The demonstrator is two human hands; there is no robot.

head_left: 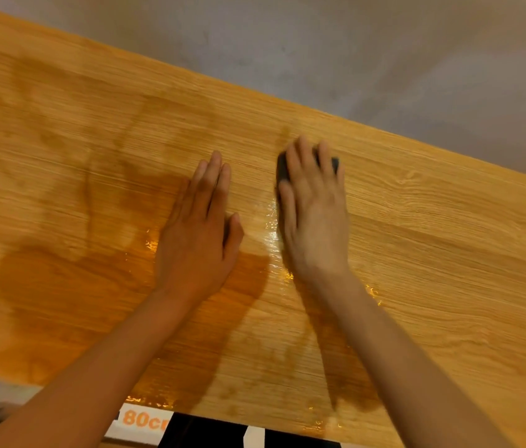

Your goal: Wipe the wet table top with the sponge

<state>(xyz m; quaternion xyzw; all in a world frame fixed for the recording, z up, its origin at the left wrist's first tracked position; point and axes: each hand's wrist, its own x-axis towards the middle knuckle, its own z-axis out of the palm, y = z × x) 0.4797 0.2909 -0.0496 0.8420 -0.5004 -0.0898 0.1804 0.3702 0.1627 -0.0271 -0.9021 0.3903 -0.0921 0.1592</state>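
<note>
A wooden table top fills most of the view, with dark wet streaks and glistening patches across its left and middle. My right hand presses flat on a dark sponge, which shows only at the fingertips and beside the thumb; the hand is blurred. My left hand lies flat on the table just to the left, fingers together, holding nothing. Shiny water sits between the two hands.
Behind the table's far edge is a grey wall. Below the near edge are a white label reading "80c" in orange and a dark object. The table's right part looks dry.
</note>
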